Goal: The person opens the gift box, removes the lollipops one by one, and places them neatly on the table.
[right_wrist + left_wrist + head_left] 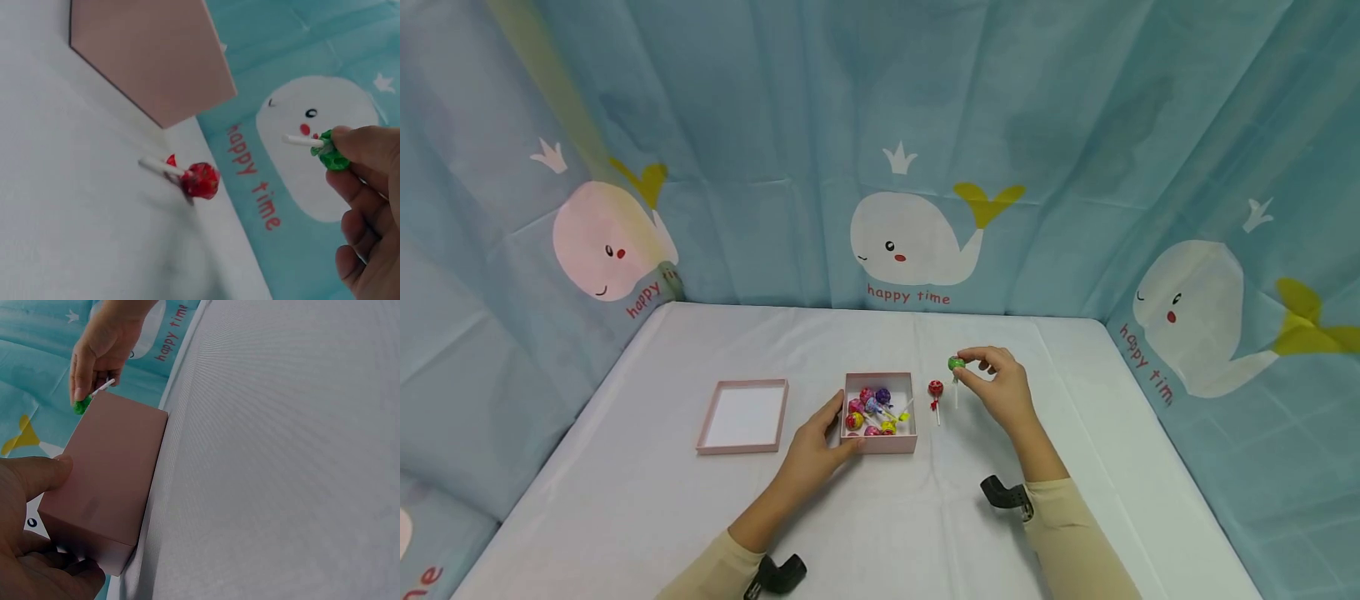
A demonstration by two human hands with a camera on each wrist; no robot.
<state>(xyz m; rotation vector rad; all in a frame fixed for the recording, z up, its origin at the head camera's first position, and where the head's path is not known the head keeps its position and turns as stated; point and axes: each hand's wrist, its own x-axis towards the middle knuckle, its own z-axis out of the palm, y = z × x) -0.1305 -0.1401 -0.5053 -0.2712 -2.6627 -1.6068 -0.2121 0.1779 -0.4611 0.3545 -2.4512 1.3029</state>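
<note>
A pink box [887,446] with several wrapped lollipops [872,408] inside stands on the white table. My left hand [816,446] grips its left side, thumb at the front wall and fingers around the left corner, as the left wrist view [44,531] also shows. Between thumb and fingers of my right hand [1000,387] is a green lollipop [334,155], pinched by its wrapped head with the white stick hanging down. On the tabletop between box and right hand lies a red lollipop [936,389], its stick towards me.
The box's shallow lid [745,417], pink-rimmed with a white inside, lies to the left of the box. A white cloth covers the table [865,533]. Blue curtains [760,167] with printed whales hang behind it and along both sides.
</note>
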